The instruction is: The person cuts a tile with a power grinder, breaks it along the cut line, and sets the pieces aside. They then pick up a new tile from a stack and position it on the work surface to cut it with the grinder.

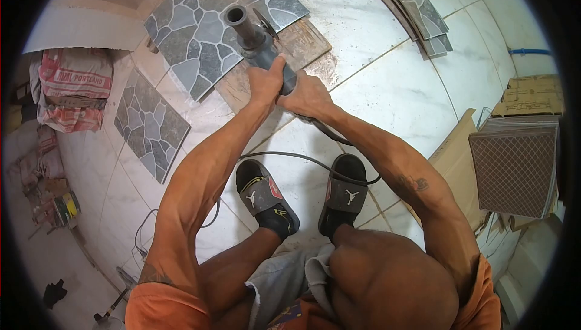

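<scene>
"What is closest?"
"Your right knee (393,275). Past it, your two sandals (348,195) stand apart on the white floor (399,82)."

"And my hands?"
"You hold the black grinder (263,54) with both. Your left hand (264,85) wraps its middle, thumb pointing up along it. Your right hand (305,95) wraps the end nearer you, right beside the left. Most of your fingers curl out of sight, so I can't tell if they press together or sit a bit spread."

"Where is the grinder?"
"Over the brown board (308,42), by the near edge of the big stone-look tile (206,51). Its round disc (264,23) is by that edge too. I can't tell if it touches. The tile lies on the board, and its near left corner pokes out past the board's edge."

"Where is there room?"
"White floor shows from the board's right edge over to the stacked tile pieces (417,3). On the left there is just a thin strip between the big tile and the loose tile (151,124). Near the floor's right edge sits a pile of brown tiles (514,166), with cardboard (451,154) beside it. The cord (290,155) bends past your toes and crosses in front of your right sandal."
</scene>
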The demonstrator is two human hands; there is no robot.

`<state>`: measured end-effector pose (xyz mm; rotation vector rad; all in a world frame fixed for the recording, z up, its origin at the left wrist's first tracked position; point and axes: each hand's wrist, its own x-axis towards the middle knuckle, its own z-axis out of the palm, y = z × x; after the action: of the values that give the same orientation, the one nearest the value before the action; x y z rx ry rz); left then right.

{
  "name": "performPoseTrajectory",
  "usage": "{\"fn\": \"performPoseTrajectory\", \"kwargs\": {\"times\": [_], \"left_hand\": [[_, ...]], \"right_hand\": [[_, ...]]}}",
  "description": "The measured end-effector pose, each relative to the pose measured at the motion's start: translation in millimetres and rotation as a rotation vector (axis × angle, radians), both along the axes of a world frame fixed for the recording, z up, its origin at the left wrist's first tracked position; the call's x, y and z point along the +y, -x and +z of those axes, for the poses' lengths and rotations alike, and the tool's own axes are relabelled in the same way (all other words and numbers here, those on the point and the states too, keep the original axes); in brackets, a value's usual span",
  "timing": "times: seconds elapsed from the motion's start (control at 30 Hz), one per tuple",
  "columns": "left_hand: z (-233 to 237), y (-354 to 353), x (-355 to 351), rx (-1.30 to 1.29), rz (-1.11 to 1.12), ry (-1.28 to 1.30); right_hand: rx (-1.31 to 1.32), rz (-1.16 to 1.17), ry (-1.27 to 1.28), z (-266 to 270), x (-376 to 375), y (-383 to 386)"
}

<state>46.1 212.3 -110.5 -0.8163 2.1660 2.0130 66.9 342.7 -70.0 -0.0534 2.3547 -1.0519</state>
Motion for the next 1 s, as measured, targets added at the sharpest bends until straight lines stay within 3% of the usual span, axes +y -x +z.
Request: {"fn": "performPoseTrajectory", "kwargs": {"times": [0.77, 1.0], "left_hand": [[-17, -18, 11, -0.014, 0.008, 0.029], [25, -9, 6, 0.074, -0.061, 0.007]], "right_hand": [[-0.042, 0.029, -0.054, 2, 13, -15], [0.003, -0.015, -0.001, 10, 2, -9]]}}
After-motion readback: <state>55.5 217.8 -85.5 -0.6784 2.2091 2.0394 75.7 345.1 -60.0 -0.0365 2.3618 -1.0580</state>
